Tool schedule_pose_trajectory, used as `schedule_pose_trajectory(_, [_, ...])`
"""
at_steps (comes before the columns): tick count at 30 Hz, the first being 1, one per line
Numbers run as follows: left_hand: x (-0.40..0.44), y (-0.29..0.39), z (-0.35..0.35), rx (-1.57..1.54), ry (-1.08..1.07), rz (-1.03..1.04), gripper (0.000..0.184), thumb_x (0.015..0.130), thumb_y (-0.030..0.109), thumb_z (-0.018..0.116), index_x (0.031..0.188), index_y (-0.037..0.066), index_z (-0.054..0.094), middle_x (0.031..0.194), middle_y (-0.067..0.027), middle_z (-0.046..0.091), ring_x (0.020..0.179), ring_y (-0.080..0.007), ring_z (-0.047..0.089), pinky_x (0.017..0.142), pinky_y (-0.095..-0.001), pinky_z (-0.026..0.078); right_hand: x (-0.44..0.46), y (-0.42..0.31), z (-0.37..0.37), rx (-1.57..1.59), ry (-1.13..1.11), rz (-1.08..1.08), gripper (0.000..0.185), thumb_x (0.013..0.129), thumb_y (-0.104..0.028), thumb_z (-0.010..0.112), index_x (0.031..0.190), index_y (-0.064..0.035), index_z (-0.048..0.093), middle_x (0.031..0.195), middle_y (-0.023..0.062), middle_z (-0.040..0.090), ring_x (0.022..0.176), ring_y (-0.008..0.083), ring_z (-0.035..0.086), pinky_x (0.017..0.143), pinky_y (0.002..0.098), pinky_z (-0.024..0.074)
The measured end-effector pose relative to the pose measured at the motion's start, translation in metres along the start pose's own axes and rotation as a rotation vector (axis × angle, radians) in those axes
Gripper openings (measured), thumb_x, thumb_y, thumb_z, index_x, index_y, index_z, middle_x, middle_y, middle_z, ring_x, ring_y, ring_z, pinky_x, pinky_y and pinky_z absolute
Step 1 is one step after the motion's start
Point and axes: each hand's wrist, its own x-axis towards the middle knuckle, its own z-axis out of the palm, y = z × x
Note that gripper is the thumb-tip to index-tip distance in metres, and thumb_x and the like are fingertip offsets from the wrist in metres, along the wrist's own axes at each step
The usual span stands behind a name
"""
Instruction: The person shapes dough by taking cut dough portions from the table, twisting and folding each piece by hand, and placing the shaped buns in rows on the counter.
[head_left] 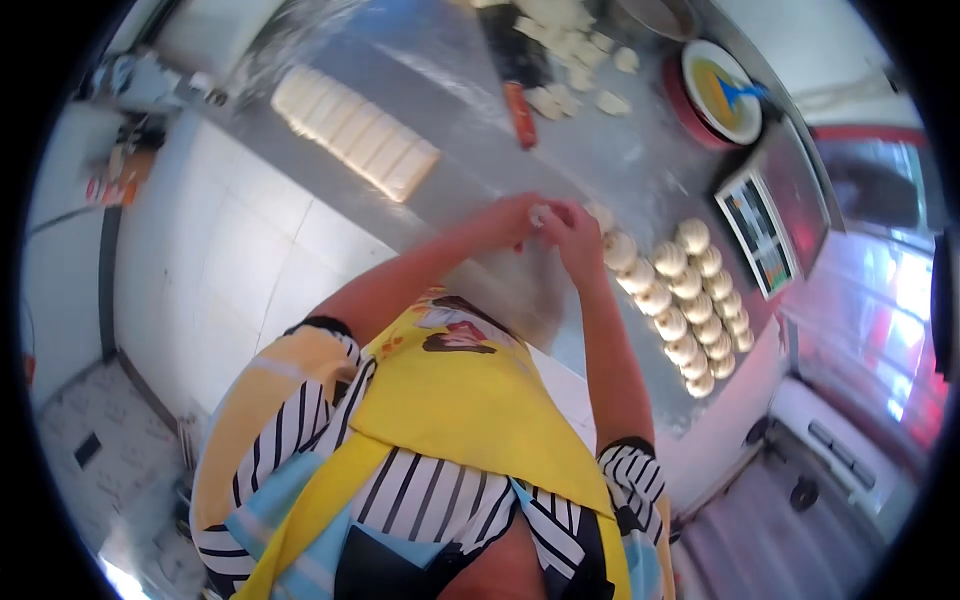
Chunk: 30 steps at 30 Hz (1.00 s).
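- Head view, straight to the middle: a small, whitish, soft-looking lump of dough (540, 214) sits between the two hands, over the near part of the grey metal table (455, 115);
- in from the left comes the bare left hand (512, 222), in from the right the bare right hand (570, 228); both seem to pinch the lump at the fingertips, though blur hides each finger's exact place;
- my call on handling: light, pliable, perhaps a touch tacky, quick to dent; best held by its rim, with gentle pressure;
- just right of the right hand, rows of round, cream-coloured, ridged dough buns (690, 288); plump and squashable, I'd judge, so cup them low around the sides;
- over to the left, a long, pale block of dough crossed by grooves (350, 137); likely to sag, so support it underneath, at both ends;
- far side, a red cylinder (520, 115); it looks stiff, easily grasped around the middle
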Motion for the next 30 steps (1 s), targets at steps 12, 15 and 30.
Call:
schedule_pose_trajectory(12, [-0.058,-0.108,-0.045,-1.302,0.202,0.019,0.037,0.090,0.018,0.053,0.125,0.006,0.047,0.115,-0.0098,0.056,0.104,-0.0178,0.056,0.088,-0.0302,0.045,0.129,-0.032,0.184,-0.668,-0.336,-0.090,0.043,0.061,-0.029,0.079,0.083,-0.0003,0.056,0.078,0.0105,0.060,0.074,0.0246,0.061,0.069,0.0351,0.0505])
schedule_pose_trajectory(15, [-0.059,-0.098,-0.046,-1.593,0.101,0.289,0.039,0.092,0.021,0.050,0.127,0.006,0.044,0.124,-0.0107,0.050,0.111,-0.0208,0.052,0.096,-0.0341,0.041,0.089,-0.041,0.148,-0.199,-0.223,0.075,0.039,0.062,-0.019,0.079,0.086,-0.0002,0.054,0.078,0.0087,0.059,0.078,0.0207,0.061,0.065,0.0336,0.0515])
schedule_pose_trajectory(30, [-0.088,0.001,-0.013,-0.893,-0.660,0.136,0.060,0.092,0.057,0.033,0.107,0.002,0.053,0.085,-0.0081,0.059,0.077,-0.0171,0.058,0.075,-0.0316,0.049,-0.063,-0.041,-0.023,0.219,-0.519,0.133,0.079,0.066,-0.007,0.075,0.134,-0.0083,0.035,0.128,0.0127,0.046,0.114,0.0198,0.049,0.095,0.0328,0.0422])
